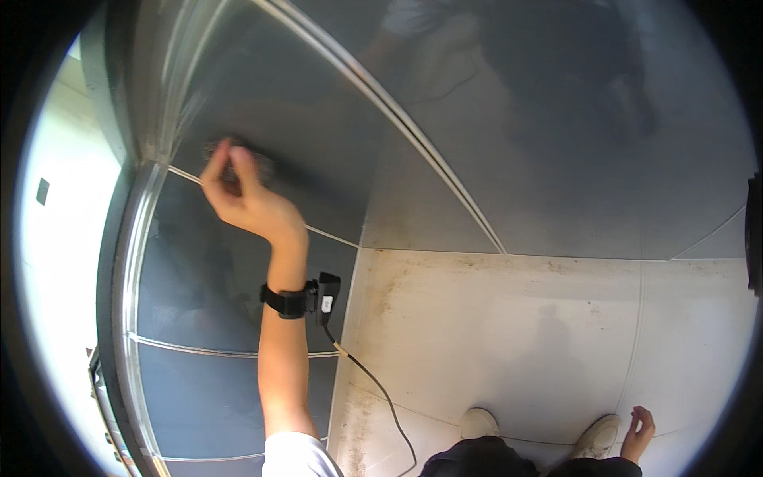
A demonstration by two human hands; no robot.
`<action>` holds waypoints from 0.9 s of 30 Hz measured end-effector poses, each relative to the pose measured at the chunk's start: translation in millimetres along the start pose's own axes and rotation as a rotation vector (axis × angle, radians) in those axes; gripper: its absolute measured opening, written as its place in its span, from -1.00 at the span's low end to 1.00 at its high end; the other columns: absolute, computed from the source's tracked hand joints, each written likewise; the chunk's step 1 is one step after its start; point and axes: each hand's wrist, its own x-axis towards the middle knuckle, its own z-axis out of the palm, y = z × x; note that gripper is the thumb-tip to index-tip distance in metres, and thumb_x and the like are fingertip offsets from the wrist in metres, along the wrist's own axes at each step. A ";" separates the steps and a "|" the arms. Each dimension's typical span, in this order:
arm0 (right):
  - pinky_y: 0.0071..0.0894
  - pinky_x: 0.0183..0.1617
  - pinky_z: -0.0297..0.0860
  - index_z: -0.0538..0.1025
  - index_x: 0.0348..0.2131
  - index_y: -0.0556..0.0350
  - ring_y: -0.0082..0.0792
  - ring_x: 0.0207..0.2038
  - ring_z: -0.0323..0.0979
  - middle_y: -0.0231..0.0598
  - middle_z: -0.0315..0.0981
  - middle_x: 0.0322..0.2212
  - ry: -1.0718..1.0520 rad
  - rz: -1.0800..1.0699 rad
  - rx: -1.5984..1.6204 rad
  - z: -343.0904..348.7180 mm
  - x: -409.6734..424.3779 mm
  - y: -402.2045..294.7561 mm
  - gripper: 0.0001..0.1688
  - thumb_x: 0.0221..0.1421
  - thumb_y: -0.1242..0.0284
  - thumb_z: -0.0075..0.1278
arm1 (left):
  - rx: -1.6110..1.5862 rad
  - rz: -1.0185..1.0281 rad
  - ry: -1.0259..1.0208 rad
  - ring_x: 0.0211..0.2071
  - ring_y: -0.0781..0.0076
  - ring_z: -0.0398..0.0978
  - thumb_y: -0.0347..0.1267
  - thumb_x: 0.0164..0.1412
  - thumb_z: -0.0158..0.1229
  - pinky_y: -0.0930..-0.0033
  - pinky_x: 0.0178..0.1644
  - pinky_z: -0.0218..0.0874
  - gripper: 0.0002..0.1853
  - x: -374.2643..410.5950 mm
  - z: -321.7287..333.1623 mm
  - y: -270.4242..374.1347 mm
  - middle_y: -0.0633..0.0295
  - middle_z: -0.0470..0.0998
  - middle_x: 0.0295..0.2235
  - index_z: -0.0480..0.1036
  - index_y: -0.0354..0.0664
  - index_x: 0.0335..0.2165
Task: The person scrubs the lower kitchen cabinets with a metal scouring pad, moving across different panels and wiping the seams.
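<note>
On the left, my left hand (238, 185) is raised to a glossy dark grey tiled wall (298, 125), its fingers curled around what looks like a metal wire scourer (262, 167). Motion blurs the scourer, and the hand partly hides it. The scourer lies against the tiles, just above a pale joint line. A black strap (289, 303) with a small device and a cable circles my left wrist. At the lower right, my right hand (639, 430) hangs low beside my shoe, fingers loosely bent with nothing visible in them.
A metal-edged corner or frame (134, 256) runs down the left side, with a bright area beyond it. The light floor (506, 334) has brown stains along the wall's foot. My shoes (598, 435) stand on it. The device's cable (387, 396) trails down past the floor's left edge.
</note>
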 end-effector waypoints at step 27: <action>-0.17 -0.19 0.41 0.53 -0.33 0.32 0.00 -0.32 0.51 -0.01 0.55 -0.37 -0.046 -0.119 -0.182 -23.2 -2.3 -3.0 -0.87 0.14 0.72 -0.07 | 0.361 0.906 -0.692 -0.34 0.44 0.43 -0.50 0.08 0.23 0.40 -0.23 0.34 -0.79 -66.0 -35.2 -35.5 0.27 0.48 -0.34 0.54 -0.20 -0.23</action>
